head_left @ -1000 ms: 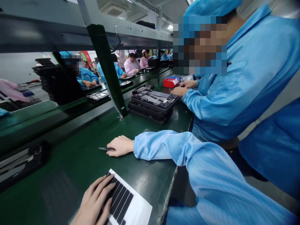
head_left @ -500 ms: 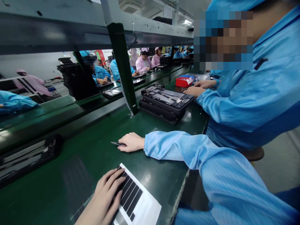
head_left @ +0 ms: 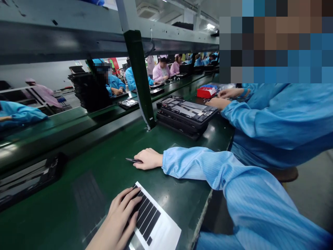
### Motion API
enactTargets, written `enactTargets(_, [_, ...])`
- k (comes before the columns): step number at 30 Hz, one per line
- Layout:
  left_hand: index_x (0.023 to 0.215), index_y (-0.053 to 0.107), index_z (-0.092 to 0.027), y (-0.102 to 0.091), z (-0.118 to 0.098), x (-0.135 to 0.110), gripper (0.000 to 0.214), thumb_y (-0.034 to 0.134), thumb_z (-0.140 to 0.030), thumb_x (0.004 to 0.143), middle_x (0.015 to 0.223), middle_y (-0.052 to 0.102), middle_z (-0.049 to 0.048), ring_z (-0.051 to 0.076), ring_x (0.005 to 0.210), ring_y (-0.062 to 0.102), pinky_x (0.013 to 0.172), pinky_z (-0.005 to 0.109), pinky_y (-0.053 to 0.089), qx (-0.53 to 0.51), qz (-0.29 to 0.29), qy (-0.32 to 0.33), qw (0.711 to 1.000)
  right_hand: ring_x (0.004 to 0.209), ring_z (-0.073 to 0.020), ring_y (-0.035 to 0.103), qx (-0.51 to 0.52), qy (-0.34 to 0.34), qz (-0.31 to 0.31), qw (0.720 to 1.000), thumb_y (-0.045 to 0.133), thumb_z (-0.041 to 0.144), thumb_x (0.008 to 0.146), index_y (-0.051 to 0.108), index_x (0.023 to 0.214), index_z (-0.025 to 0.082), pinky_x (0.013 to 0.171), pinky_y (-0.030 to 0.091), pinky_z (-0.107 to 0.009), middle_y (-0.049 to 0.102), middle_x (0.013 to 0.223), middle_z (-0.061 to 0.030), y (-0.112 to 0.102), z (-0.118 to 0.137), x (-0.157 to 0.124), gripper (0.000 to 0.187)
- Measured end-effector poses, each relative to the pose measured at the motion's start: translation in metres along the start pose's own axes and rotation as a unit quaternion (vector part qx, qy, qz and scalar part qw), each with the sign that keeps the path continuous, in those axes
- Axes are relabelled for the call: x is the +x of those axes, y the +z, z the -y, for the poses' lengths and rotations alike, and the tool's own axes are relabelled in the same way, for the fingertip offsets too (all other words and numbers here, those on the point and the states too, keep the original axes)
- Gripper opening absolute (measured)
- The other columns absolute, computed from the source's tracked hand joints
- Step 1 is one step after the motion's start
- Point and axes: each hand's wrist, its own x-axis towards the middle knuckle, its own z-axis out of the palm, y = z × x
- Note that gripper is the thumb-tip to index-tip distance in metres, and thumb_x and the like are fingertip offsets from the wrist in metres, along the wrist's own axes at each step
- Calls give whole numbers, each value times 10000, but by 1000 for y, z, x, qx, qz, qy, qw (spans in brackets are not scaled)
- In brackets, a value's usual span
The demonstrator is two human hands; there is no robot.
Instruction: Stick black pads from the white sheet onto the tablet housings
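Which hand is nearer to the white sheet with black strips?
Left. The left hand lies on the sheet, fingers over its strips. The right hand rests on the table beyond the sheet, apart from it, holding tweezers.

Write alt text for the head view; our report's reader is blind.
The left hand rests on a white sheet of black strips on a green bench; the right hand holds tweezers. To the right, a co-worker in blue sits by stacked black trays.

Black-striped white sheet (head_left: 166, 232) — flat; dark tweezers (head_left: 131, 160) — level
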Motion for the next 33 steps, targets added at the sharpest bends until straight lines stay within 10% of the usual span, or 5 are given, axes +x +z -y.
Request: enactTargets(33, [1189,429,-279,0,-1,0,327,382,-248,866,1276,423,2,224,1191,337,905,375,457,-18,11,-19,1000,664,-152,552,-3,5,1,1000,371,427,822,534,733,187,514,258,-239,606,760,-7,1,1,0,303])
